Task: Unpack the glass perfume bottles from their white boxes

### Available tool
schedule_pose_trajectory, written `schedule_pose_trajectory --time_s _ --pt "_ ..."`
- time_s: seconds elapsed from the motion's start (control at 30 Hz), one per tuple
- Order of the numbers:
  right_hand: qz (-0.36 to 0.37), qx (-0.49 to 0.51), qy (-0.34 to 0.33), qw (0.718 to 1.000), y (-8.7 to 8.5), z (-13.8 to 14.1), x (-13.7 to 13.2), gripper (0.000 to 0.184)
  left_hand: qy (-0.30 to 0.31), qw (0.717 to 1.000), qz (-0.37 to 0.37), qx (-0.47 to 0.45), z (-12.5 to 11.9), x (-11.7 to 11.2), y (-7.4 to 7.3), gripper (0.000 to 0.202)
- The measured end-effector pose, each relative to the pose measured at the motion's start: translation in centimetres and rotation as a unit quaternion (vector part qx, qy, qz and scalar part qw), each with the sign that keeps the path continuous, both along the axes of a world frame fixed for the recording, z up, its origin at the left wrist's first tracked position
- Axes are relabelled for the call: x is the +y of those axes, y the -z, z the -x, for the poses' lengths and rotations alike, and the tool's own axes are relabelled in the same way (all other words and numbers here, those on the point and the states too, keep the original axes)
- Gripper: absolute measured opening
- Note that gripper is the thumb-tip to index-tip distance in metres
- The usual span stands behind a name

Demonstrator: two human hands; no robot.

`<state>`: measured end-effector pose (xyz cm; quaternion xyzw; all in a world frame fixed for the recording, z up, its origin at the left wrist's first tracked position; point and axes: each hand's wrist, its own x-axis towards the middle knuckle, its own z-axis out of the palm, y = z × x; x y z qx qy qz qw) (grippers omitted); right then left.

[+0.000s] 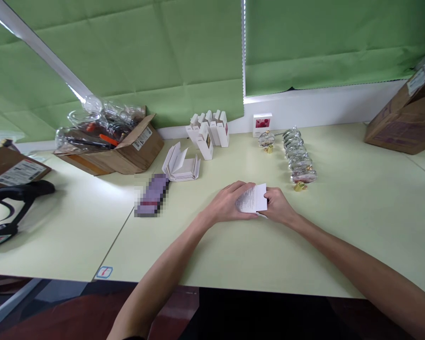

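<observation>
The small white carton (247,202) was between the two hands, over the middle part of the desk (304,255), between its front and back edges; whether it touched the surface, I could not tell. The left hand (230,200) pinched it, with fingers on the far side and thumb on the near side. The right hand (278,205) was curled at the raised end flap, its thumb near the flap edge; its other fingertips were hidden, so I could not tell if they pinched something. The carton looked like thin printed card: probably light, rather stiff along its folds, but easy to dent on the wide faces, and perhaps a little slippery. The safest hold seemed to be on its narrow sides, leaving the flap free.
</observation>
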<state>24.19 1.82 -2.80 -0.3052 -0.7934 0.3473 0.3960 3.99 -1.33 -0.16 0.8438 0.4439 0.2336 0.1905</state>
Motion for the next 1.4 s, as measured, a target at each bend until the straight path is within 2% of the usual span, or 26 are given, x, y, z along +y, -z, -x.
schedule_pose_trajectory --time_s 0.33,0.77,0.97,1.2,1.4 --pt "-0.017 -0.002 -0.006 1.0 -1.0 -0.7 0.4 0.028 -0.007 1.0 0.03 0.006 0.8 0.3 -0.5 0.074" --pt "0.06 0.004 0.021 0.998 -0.4 -1.6 1.6 0.008 -0.043 0.997 0.06 0.03 3.3 1.1 -1.1 0.071" --pt "0.06 0.018 0.032 0.998 -0.4 -1.7 2.1 0.018 -0.069 0.993 0.072 0.069 4.5 1.5 -0.9 0.072" --pt "0.071 0.011 0.048 0.996 0.0 -2.1 2.8 0.014 -0.094 0.986 0.081 0.108 5.8 2.0 -0.2 0.075" --pt "0.062 -0.02 0.046 0.997 -0.6 -2.6 3.0 0.021 -0.107 0.98 0.092 0.139 7.2 1.8 -0.8 0.078"
